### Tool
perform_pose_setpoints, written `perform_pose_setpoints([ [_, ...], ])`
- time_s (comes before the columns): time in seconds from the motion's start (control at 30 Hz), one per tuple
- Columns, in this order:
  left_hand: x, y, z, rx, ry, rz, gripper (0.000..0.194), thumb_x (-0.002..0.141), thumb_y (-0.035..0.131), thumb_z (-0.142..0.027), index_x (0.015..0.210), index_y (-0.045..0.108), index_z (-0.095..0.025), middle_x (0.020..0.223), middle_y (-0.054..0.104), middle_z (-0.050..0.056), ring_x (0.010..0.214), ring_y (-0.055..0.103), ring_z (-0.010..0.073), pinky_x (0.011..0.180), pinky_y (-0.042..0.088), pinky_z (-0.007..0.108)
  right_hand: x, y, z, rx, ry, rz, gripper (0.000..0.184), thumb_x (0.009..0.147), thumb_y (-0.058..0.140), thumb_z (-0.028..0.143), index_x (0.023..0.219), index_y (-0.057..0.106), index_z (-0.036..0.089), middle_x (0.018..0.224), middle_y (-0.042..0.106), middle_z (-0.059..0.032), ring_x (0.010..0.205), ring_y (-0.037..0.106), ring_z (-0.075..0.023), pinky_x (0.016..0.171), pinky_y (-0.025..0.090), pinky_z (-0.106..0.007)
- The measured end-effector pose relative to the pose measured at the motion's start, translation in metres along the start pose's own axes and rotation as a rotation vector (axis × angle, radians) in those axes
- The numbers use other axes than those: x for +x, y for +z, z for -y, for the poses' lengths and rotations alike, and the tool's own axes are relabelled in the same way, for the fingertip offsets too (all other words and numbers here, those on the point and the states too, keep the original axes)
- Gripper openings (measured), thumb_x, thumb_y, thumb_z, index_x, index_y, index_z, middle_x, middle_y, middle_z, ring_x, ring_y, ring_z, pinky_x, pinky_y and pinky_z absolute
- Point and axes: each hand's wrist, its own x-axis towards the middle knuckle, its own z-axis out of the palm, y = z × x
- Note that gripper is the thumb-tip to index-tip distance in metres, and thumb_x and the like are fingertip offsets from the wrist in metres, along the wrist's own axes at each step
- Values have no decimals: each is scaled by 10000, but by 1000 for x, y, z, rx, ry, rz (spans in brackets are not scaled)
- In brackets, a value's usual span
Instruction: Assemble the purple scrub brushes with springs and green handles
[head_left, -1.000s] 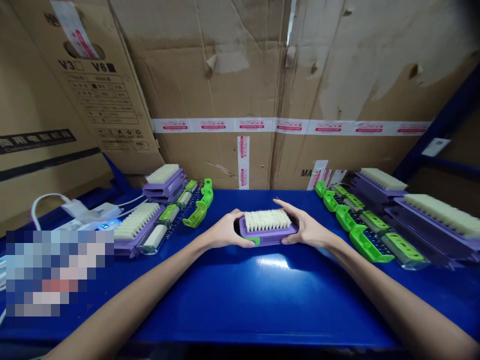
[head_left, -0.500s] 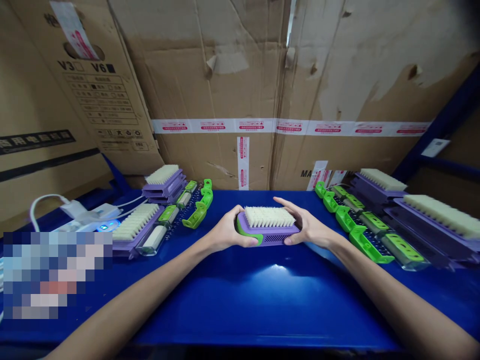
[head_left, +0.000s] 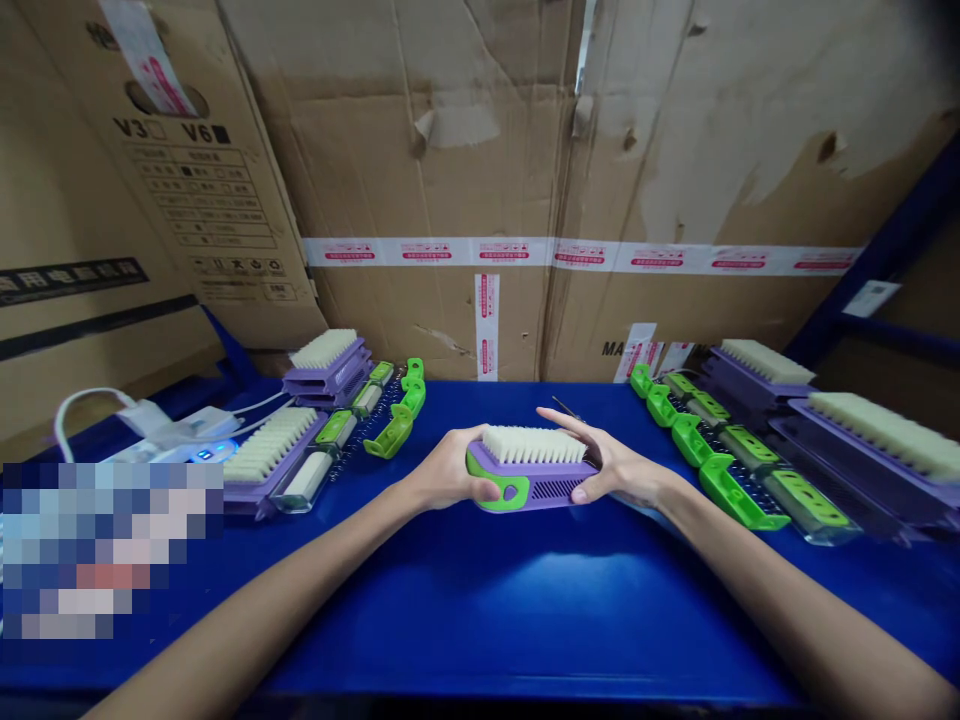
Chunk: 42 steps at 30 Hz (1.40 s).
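Observation:
A purple brush [head_left: 551, 487] with pale bristles on top and a green end piece is held up above the blue table. My left hand [head_left: 456, 470] grips its green end, thumb on the front face beside a small purple button. At the other end my right hand [head_left: 616, 468] holds the purple body between thumb and fingers, with the index finger raised. A thin dark rod-like piece [head_left: 565, 407] sticks out behind that index finger; what it belongs to is hidden. The backs of the brush and the far fingers are out of sight.
Purple bristled parts [head_left: 274, 445], clear-and-green blocks and green clips [head_left: 390, 430] line the left. More purple parts [head_left: 881, 435], green blocks and green clips [head_left: 731, 495] line the right. A white power strip [head_left: 172, 430] with cables is far left. Cardboard [head_left: 435, 180] walls the back.
Both hands have brought the brush slightly lower and tilted it, so more of its front face and the button show. The thin dark piece has come into view by my right hand.

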Motion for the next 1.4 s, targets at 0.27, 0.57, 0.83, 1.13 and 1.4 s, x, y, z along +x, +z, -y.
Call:
perform_pose_setpoints([
  [0.27, 6, 2, 2, -170, 93, 48, 814, 546, 670, -756, 1043, 607, -114, 981, 674, 123, 898, 636, 268, 757, 487, 322, 2, 4, 1, 186, 26, 39, 1140, 510, 812, 61, 1473, 236, 266, 1321, 544, -129, 1132, 582, -230, 1020, 405, -408],
  [0.57, 8, -14, 2, -51, 70, -51, 659, 480, 737, -704, 757, 537, -140, 754, 590, 13, 676, 538, 133, 590, 394, 219, 2, -4, 3, 69, -17, -41, 1127, 517, 809, 103, 1475, 234, 253, 1271, 583, -128, 1115, 589, -243, 988, 433, -413],
  [0.83, 11, -33, 11, 44, -49, -241, 450, 553, 811, -363, 764, 466, -167, 740, 619, 0, 692, 592, 130, 658, 464, 260, 7, -19, 1, -262, -121, -365, 1110, 489, 826, 151, 1454, 281, 210, 1231, 598, -109, 1112, 576, -250, 1028, 397, -414],
  [1.13, 18, -45, 38, 175, -82, -374, 663, 619, 770, -374, 1149, 412, -199, 1168, 622, 144, 987, 653, 239, 890, 500, 424, 6, -40, -7, -452, -205, -540, 1111, 482, 837, 212, 1449, 293, 178, 1235, 575, -115, 1141, 551, -263, 1050, 371, -420],
  [1.4, 37, -33, 26, 643, 56, -458, 384, 781, 608, -366, 1124, 632, -195, 1335, 537, 104, 1267, 469, 255, 1095, 321, 426, 8, -29, -5, -405, -267, -500, 1104, 509, 838, 225, 1456, 271, 197, 1281, 546, -116, 1177, 528, -252, 1060, 357, -416],
])
